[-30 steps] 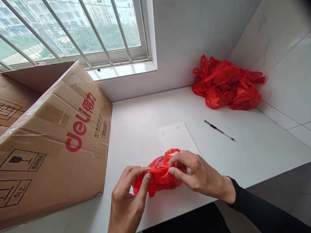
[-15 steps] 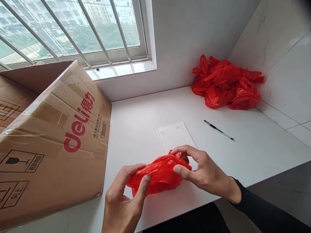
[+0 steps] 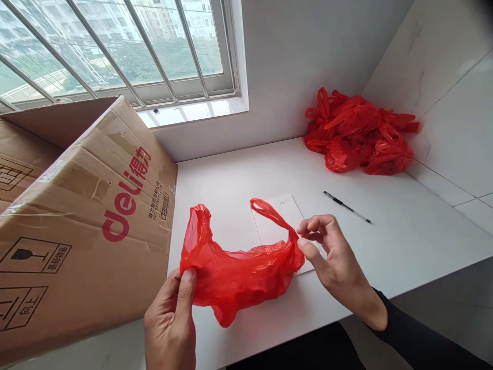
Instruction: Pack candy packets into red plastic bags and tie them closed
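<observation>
A thin red plastic bag (image 3: 242, 272) is spread sideways above the front of the white table, its two handles standing up at either end. At its left end my left hand (image 3: 171, 313) pinches the bag between thumb and fingers, just below the wider handle. My right hand (image 3: 331, 252) has thumb and fingertips at the base of the narrow, looped right handle, lightly closed on the plastic there. Behind the bag lies a white paper sheet (image 3: 281, 221) with small handwriting, partly covered by the bag.
A large open cardboard box (image 3: 88, 246) stands at the left. Several crumpled red bags (image 3: 358, 131) are heaped in the far right corner. A black and clear pen (image 3: 346, 207) lies right of the sheet on the white table (image 3: 227, 180). A barred window is behind.
My hands have moved apart, the left one leftward. The bunched bag has opened out between them, and both handles now stick up.
</observation>
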`<state>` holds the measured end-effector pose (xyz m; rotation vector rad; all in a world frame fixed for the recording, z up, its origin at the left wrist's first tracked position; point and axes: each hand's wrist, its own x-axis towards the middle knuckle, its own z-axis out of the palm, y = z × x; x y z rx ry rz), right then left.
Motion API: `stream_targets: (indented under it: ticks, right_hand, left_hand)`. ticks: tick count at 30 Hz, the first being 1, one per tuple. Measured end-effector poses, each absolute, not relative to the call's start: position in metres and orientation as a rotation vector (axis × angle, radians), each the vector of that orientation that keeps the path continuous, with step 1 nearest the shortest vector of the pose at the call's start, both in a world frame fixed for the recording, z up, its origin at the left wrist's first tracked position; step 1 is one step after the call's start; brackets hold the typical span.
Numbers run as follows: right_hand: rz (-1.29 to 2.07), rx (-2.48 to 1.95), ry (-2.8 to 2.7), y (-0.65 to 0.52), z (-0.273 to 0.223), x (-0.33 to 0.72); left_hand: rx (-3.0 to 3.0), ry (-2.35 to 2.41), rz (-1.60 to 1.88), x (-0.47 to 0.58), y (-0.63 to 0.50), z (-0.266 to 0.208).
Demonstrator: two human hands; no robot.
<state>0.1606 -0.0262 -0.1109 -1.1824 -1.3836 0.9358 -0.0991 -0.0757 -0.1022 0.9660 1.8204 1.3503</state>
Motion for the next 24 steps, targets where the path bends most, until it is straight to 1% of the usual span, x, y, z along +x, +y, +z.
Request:
stream_targets:
  ticks: [3, 6, 9, 13, 20, 22, 24]
  right_hand:
    - [0.555, -0.948, -1.462, -0.032, -0.102, 0.153]
    - [0.403, -0.773, -1.835, -0.034, -0.092, 0.144]
    - [0.379, -0.832, -2.107, -0.031, -0.09, 0.136]
    - [0.408, -0.903, -2.148, -0.031, -0.097, 0.131]
    - [0.365, -1.007, -2.278, -0.034, -0.11, 0.126]
    - [0.359, -1.084, -2.351, -0.033, -0.111, 0.124]
    - [0.358, -1.151, -2.421, -0.032, -0.111, 0.122]
  left_hand:
    - [0.96, 1.786, 1.364, -0.095, -0.076, -0.101]
    - [0.964, 1.752, 1.388, -0.093, -0.077, -0.099]
    - [0.976, 1.739, 1.38, -0.092, -0.079, -0.096]
    - [0.966, 1.804, 1.315, -0.091, -0.082, -0.092]
    - [0.993, 1.853, 1.333, -0.089, -0.08, -0.094]
    - [1.063, 1.902, 1.409, -0.082, -0.079, -0.091]
    - [1.246, 1.973, 1.608, -0.07, -0.083, -0.089]
